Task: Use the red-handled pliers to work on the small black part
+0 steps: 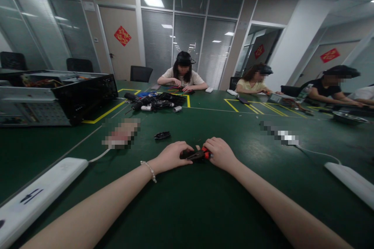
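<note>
Pliers (pixel 199 155), one pair, red-handled: located between the two hands, handles grasped by the right hand (pixel 221 153), dark nose directed at the left hand (pixel 172 156). Dark piece (pixel 184 154), small, outline unclear: pinched by the left hand, beside the pliers' nose. Black part (pixel 162 135), one: on the green table (pixel 181 210), beyond the left hand, untouched.

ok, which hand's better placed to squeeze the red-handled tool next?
Right, I'd say. The right hand is over the handle end of the red-handled tool; the left hand is at its dark end, seemingly holding a dark piece.
</note>
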The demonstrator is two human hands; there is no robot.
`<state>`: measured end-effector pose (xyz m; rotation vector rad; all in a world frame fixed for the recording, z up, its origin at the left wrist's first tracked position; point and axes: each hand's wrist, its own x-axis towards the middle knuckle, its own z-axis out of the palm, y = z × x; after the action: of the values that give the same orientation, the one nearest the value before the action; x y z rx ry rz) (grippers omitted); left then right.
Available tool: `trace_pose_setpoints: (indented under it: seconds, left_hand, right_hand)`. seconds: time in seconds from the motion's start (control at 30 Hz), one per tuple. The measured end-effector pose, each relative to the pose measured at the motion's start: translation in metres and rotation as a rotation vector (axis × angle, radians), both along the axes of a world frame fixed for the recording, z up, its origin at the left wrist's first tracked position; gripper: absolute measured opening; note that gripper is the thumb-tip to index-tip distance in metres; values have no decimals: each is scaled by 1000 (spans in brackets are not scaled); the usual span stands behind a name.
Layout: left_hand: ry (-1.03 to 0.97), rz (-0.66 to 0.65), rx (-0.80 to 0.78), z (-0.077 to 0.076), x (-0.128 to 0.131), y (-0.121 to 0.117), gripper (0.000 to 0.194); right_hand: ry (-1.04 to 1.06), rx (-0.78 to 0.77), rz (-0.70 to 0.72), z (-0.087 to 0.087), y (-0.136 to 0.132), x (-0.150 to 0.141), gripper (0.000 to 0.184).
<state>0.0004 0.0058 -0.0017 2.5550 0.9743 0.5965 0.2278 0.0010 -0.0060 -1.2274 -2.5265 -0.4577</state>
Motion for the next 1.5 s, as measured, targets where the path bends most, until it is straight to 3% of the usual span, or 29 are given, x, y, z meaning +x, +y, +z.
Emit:
trace_pose_setpoints:
  seconds: [0.53,0.83,1.5]
  left_hand:
    - [9,9,-46,3,-1,-2,43]
    - [11,-36,-59,10,-2,-5,36]
    - [-17,-95,-63,6,-3,-1,34]
  right_hand:
    - [-10,-25,46,-1,3,1,21]
    - [-44,-67,-3,6,-2,0,20]
    - [-94,-83,-23,9,-4,0,20]
